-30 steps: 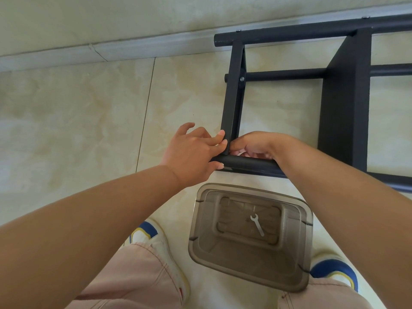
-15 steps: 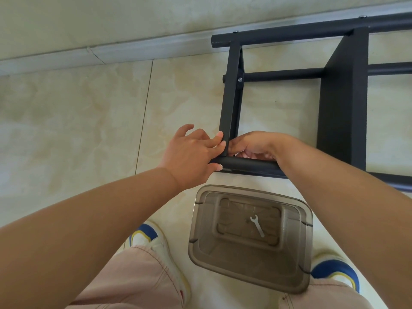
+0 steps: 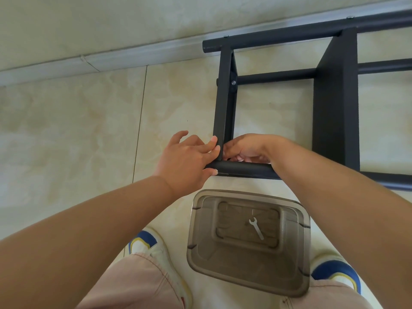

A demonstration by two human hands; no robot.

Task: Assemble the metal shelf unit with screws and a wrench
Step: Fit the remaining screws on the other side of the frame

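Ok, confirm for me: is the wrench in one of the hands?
No, the wrench lies in the clear plastic bin, apart from both hands.

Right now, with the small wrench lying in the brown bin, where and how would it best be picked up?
Probably by the plain shank, a pinch from straight above. The wrench lies flat and alone on the raised centre of the bin, open jaw toward the shelf frame, so its shank is clear. Both the left hand and right hand are at the frame corner.

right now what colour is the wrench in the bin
Silver wrench, seen in the head view.
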